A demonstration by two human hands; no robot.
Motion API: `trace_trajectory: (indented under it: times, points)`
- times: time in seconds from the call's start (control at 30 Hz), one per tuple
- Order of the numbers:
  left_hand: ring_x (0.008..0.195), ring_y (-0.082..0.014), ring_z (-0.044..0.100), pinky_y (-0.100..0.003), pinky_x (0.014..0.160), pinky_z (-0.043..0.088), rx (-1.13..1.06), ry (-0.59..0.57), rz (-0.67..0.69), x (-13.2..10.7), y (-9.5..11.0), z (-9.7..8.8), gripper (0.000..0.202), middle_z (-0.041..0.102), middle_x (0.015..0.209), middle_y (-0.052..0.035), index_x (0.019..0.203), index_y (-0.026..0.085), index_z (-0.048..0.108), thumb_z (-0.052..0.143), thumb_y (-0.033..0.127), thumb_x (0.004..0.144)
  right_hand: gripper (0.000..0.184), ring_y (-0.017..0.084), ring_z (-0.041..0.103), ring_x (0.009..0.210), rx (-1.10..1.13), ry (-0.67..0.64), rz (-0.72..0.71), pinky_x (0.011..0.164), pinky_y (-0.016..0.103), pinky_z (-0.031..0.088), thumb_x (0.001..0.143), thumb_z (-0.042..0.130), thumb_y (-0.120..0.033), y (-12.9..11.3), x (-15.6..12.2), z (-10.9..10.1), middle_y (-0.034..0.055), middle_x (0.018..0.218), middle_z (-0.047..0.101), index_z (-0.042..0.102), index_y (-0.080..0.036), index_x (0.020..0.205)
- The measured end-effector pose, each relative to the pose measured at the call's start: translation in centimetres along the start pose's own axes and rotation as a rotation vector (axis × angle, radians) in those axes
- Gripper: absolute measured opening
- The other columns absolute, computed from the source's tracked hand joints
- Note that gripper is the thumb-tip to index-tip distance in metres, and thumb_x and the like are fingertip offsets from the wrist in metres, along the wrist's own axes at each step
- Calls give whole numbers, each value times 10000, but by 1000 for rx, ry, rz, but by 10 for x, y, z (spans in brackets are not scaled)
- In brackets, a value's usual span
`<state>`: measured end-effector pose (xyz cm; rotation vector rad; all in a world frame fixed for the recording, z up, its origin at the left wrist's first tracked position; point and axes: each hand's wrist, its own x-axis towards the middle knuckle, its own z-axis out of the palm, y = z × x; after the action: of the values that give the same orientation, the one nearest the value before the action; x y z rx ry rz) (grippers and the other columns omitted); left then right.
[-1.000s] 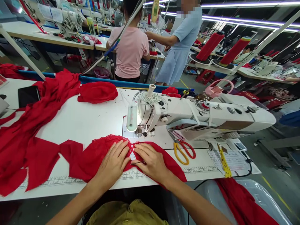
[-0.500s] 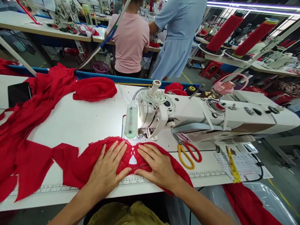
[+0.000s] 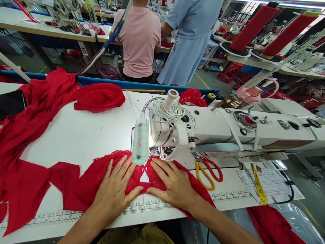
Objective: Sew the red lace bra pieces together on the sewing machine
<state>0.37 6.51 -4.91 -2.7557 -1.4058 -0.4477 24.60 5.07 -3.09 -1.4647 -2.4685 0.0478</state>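
A red garment piece [image 3: 81, 189] with a lace upper edge lies on the table just in front of the sewing machine [image 3: 167, 135]. At its middle are crossed red strips over a small opening where white shows through. My left hand [image 3: 115, 184] rests flat on the cloth left of that opening, fingers spread. On the right side, my right hand [image 3: 172, 184] presses the cloth the same way, its fingertips close to the presser foot area. A pale green machine lamp [image 3: 140, 142] partly covers the lace edge between the hands. The needle itself is hard to make out.
Scissors [image 3: 207, 173] with yellow and red handles lie right of my right hand. A yellow tape measure [image 3: 259, 184] crosses a paper sheet [image 3: 243, 179]. Red cloth [image 3: 43, 112] is heaped at left beside a black phone [image 3: 11, 103]. Two people stand or sit beyond the table.
Both hands have slid the red garment piece slightly forward, toward the machine, so its lace edge now reaches under the lamp. The camera view has shifted a little too.
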Motion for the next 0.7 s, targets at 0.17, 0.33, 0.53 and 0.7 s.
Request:
trace_trajectory:
  times: [0.17, 0.33, 0.53, 0.7]
  points:
    - [1311, -318, 513, -539, 1154, 292, 10, -1, 3, 1, -1, 2, 764, 553, 1456, -101, 1566, 197, 268, 464, 609, 954, 788, 319, 599, 1157, 5, 21, 1, 696, 368, 601, 843, 609, -715, 2, -1, 4, 94, 1384, 610, 567, -155, 1396]
    - [1280, -324, 536, -541, 1134, 319, 17, -8, 6, -1, -1, 0, 767, 576, 1430, -106, 1573, 196, 255, 460, 604, 956, 778, 319, 599, 1160, 27, 33, -2, 764, 375, 595, 851, 598, -715, 2, -2, 4, 104, 1360, 627, 573, -150, 1385]
    - [1312, -310, 516, -523, 1181, 248, 19, -11, 6, -1, -1, 1, 762, 563, 1444, -112, 1572, 191, 258, 454, 602, 962, 778, 318, 589, 1179, 35, 32, -10, 810, 386, 599, 853, 602, -710, 2, -1, 3, 99, 1383, 610, 573, -137, 1379]
    - [1357, -303, 476, -528, 1188, 232, 23, -14, 6, 0, -1, 2, 757, 543, 1466, -102, 1570, 196, 258, 453, 603, 961, 742, 314, 565, 1223, 70, 40, -2, 846, 387, 599, 870, 589, -696, 1, 1, 0, 116, 1373, 614, 580, -151, 1374]
